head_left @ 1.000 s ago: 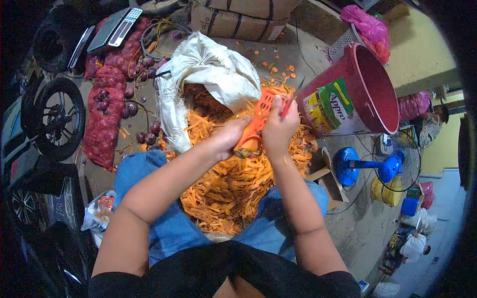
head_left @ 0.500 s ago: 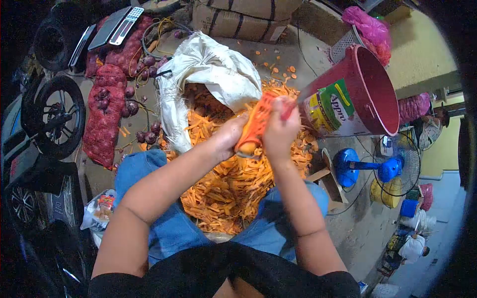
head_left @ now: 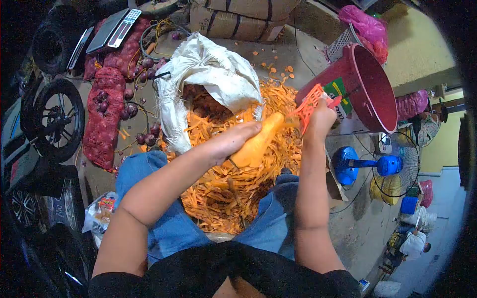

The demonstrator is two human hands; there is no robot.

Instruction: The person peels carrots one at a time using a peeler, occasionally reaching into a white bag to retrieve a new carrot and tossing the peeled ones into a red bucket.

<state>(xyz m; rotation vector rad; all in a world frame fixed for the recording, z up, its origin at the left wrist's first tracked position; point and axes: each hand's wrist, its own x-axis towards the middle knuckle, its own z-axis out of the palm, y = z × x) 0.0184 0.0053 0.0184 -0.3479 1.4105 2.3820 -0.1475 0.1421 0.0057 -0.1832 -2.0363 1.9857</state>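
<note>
My left hand (head_left: 237, 143) grips a thick peeled carrot (head_left: 258, 144) over the heap between my knees; its narrow end points up and to the right. In my right hand (head_left: 322, 118) is an orange-red plastic peeler (head_left: 310, 103) with a slotted body, held apart from the carrot's broad part and close to the bucket. A blurred strip shows between the carrot tip and the peeler. Below lies a big pile of orange peelings (head_left: 218, 196). Behind my left hand, an open white woven sack (head_left: 216, 59) has more orange pieces at its mouth.
A dark red bucket (head_left: 343, 74) lies tilted at the right, beside a blue fan (head_left: 390, 165). At the left are red net bags of onions (head_left: 103, 116), a scale (head_left: 113, 31) and a motorbike wheel (head_left: 59, 116). A person (head_left: 413, 246) is far right.
The peeler has moved right and away from the carrot, toward the bucket. More of the carrot now shows, and my left hand stays nearly in place, slightly right.
</note>
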